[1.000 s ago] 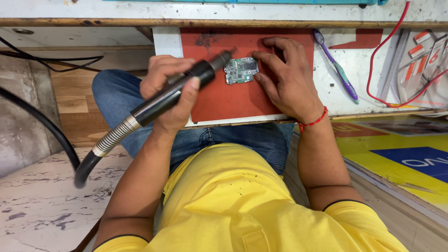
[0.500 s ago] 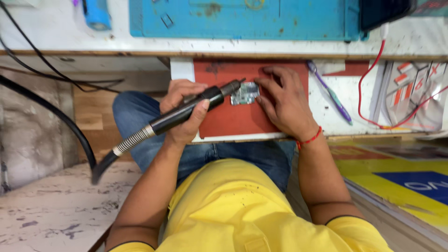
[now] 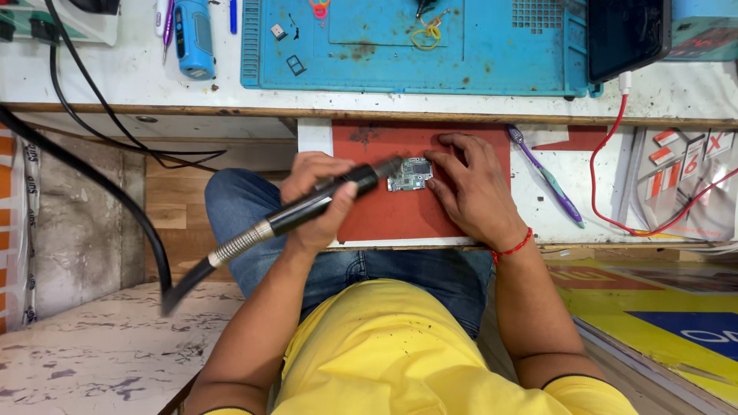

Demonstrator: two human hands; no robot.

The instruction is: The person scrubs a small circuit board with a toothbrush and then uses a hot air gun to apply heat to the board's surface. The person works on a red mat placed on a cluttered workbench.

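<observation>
- The left hand [image 3: 319, 201] is wrapped around a black hot-air handpiece [image 3: 323, 200], nozzle aimed at the small circuit board [image 3: 410, 174].
- The board lies on the red mat [image 3: 384, 219].
- The right hand [image 3: 475, 190] rests beside it, fingertips apparently pinning its edge.

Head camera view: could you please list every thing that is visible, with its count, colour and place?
circuit board: one, green-grey, on the red mat
red mat: one, on the pull-out shelf
hot-air handpiece: one, black, nozzle at the board
hose: one, black, left side
blue work mat: one, on the upper bench
toothbrush: one, purple and teal, right of the red mat
red wire: one, right side
blue cylinder tool: one, upper left
left hand: grips the handpiece
right hand: fingers press the board
</observation>
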